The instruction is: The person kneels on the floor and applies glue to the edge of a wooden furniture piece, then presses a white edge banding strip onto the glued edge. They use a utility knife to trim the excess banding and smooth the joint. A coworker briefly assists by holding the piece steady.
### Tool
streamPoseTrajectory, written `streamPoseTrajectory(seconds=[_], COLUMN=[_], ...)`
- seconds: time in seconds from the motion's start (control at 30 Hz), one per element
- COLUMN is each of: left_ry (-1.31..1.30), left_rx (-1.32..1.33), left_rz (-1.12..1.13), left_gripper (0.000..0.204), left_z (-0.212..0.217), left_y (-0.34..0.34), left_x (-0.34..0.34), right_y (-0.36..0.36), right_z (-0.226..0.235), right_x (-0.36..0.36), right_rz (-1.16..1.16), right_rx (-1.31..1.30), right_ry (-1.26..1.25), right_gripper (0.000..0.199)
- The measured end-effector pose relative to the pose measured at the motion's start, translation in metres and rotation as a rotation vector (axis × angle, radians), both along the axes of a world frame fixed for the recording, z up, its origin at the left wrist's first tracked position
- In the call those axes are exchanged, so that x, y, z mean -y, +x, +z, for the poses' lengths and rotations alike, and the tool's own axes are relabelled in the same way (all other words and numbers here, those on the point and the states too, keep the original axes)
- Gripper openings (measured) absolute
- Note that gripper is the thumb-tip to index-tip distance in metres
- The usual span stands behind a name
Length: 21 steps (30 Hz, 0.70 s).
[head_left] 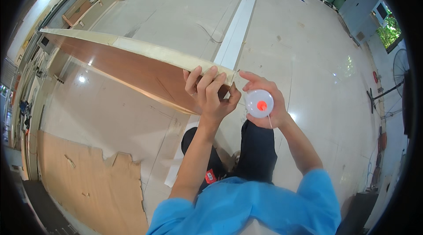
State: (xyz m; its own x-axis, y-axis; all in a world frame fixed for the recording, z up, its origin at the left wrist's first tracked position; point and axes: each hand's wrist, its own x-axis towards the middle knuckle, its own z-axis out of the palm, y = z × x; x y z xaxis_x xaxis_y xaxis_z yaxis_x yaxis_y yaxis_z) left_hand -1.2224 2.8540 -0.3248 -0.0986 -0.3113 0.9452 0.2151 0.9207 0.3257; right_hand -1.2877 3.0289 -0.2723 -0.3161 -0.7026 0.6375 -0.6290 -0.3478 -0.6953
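Observation:
A long, brown-sided package [145,74] with a cream top edge stretches from far left to its near end in front of me. My left hand [213,89] is at that near end, fingers bent over the top edge and thumb by a small brown flap at the corner. My right hand [269,103] is wrapped round a whitish translucent roll [252,103] with an orange core, seen end-on. A thin white strand hangs from the roll. The roll is beside the package end, apart from it.
Two long white strips [236,32] lie side by side on the tiled floor beyond the package. A torn cardboard sheet [92,177] lies at lower left. Long pieces are stacked along the left wall. A grey cabinet [359,8] and a wheel [400,70] stand at right.

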Motion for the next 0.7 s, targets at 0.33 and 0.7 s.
streamPoseTrajectory(seconds=[0.33, 0.7], left_ry=[-0.009, -0.005], left_rx=[-0.025, 0.012], left_rz=[0.037, 0.015], left_gripper=[0.040, 0.040], left_z=[0.001, 0.002], left_y=[-0.005, -0.013], left_x=[0.000, 0.004], right_y=[-0.020, -0.035], right_z=[-0.024, -0.024], right_x=[0.012, 0.016], right_rz=[0.150, 0.071], right_rx=[0.017, -0.140], right_ry=[-0.028, 0.000], right_gripper=[0.064, 0.061])
